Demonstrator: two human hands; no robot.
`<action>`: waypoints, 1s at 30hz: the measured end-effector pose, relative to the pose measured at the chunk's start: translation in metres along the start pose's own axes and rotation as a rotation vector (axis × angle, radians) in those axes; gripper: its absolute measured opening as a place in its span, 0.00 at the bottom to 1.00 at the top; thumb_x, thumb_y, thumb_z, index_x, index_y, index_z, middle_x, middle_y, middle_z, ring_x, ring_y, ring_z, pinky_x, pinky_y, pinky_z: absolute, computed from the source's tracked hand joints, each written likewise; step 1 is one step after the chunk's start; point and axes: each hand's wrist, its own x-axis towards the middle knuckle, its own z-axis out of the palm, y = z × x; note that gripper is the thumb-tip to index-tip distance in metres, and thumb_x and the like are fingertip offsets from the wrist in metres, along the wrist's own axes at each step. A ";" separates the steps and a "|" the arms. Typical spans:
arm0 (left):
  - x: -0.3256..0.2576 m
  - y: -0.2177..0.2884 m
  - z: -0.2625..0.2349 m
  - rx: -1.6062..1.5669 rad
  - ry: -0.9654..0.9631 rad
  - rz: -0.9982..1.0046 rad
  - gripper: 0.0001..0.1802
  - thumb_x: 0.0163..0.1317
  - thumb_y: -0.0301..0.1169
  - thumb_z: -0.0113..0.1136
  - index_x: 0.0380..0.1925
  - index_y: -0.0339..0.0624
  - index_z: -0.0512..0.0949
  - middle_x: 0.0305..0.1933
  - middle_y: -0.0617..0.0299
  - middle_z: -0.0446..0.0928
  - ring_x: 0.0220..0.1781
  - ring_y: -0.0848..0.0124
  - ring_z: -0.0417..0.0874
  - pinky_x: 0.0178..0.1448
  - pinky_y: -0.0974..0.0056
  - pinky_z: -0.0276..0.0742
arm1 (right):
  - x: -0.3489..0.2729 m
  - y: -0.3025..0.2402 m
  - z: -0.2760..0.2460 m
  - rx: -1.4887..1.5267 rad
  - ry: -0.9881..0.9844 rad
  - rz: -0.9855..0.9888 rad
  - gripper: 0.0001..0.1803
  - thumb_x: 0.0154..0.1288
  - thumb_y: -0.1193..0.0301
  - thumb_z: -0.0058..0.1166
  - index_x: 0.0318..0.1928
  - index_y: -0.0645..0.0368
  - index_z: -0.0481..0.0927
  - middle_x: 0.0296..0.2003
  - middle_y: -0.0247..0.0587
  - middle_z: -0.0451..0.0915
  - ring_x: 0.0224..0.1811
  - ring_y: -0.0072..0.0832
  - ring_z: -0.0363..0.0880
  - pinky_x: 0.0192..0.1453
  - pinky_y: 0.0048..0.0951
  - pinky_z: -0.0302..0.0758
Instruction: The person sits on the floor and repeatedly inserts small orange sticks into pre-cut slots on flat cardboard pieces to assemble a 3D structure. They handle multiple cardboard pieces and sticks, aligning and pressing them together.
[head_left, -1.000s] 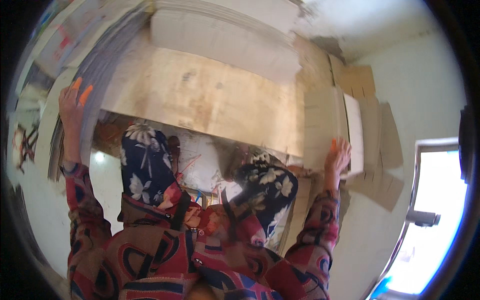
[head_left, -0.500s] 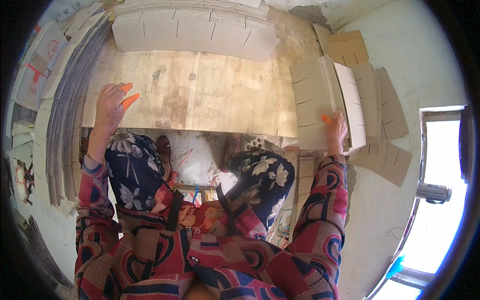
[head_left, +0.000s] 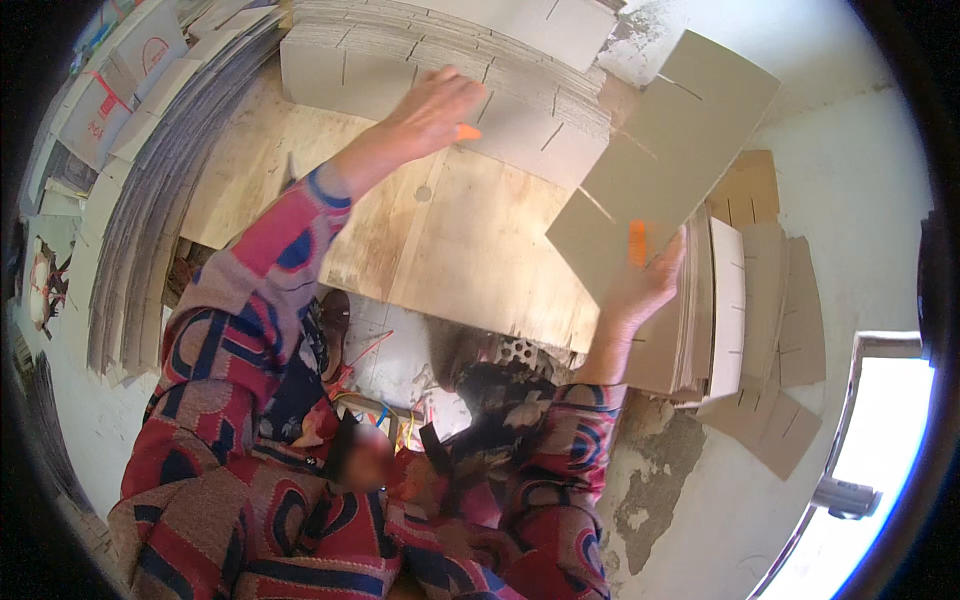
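A slotted grey cardboard strip (head_left: pixel 690 120) is raised at a slant above the right end of the wooden board. My right hand (head_left: pixel 648 285) grips it by its near edge, with orange-covered fingertips lying on its face. Below that hand stands a pile of slotted cardboard pieces (head_left: pixel 668 345). My left hand (head_left: pixel 435 112) is stretched across the board, just in front of the long far stack of slotted cardboard strips (head_left: pixel 370 70). Its fingers reach forward with an orange-covered tip held apart, and nothing shows in them. Whether it touches the stack I cannot tell.
The wooden board (head_left: pixel 480 220) spans the space before my knees. Tall cardboard stacks (head_left: pixel 170 180) and a white box (head_left: pixel 95 110) stand at the left. More slotted pieces (head_left: pixel 765 290) lean at the right, by the wall and a bright window (head_left: pixel 880 420).
My right hand has lifted a cardboard strip from the right pile and swung it inward over the board. My left hand has moved right and forward to the far stack. The view has turned.
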 end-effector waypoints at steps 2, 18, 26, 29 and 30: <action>0.011 -0.014 0.000 0.087 -0.058 -0.036 0.25 0.46 0.36 0.69 0.43 0.39 0.71 0.43 0.58 0.74 0.50 0.60 0.70 0.53 0.57 0.67 | -0.010 -0.015 0.030 0.079 0.044 -0.145 0.24 0.63 0.71 0.58 0.58 0.62 0.70 0.45 0.54 0.81 0.35 0.41 0.84 0.34 0.34 0.80; 0.051 -0.024 0.056 -0.028 0.089 0.147 0.06 0.49 0.25 0.58 0.27 0.43 0.72 0.30 0.61 0.72 0.39 0.62 0.73 0.40 0.60 0.72 | -0.004 -0.006 0.043 0.101 -0.038 -0.089 0.31 0.61 0.82 0.57 0.64 0.58 0.63 0.47 0.51 0.80 0.41 0.30 0.83 0.43 0.29 0.80; 0.012 0.019 0.039 -0.067 0.008 0.270 0.03 0.51 0.26 0.56 0.27 0.43 0.74 0.29 0.62 0.73 0.38 0.64 0.75 0.38 0.61 0.75 | -0.011 -0.010 0.043 0.037 -0.046 -0.177 0.35 0.61 0.80 0.58 0.66 0.55 0.60 0.48 0.49 0.80 0.39 0.30 0.84 0.37 0.26 0.80; 0.006 0.033 0.033 -0.055 0.008 0.295 0.04 0.51 0.26 0.55 0.28 0.42 0.75 0.30 0.63 0.74 0.39 0.65 0.75 0.40 0.62 0.77 | -0.013 -0.009 0.040 0.005 -0.051 -0.192 0.35 0.60 0.80 0.58 0.66 0.54 0.60 0.49 0.50 0.80 0.39 0.32 0.84 0.35 0.26 0.81; 0.004 0.037 0.029 -0.054 -0.004 0.295 0.04 0.51 0.26 0.55 0.29 0.41 0.75 0.31 0.63 0.74 0.40 0.66 0.75 0.41 0.62 0.77 | -0.013 -0.010 0.040 0.002 -0.045 -0.202 0.35 0.60 0.80 0.58 0.66 0.54 0.60 0.49 0.50 0.79 0.39 0.33 0.85 0.34 0.27 0.81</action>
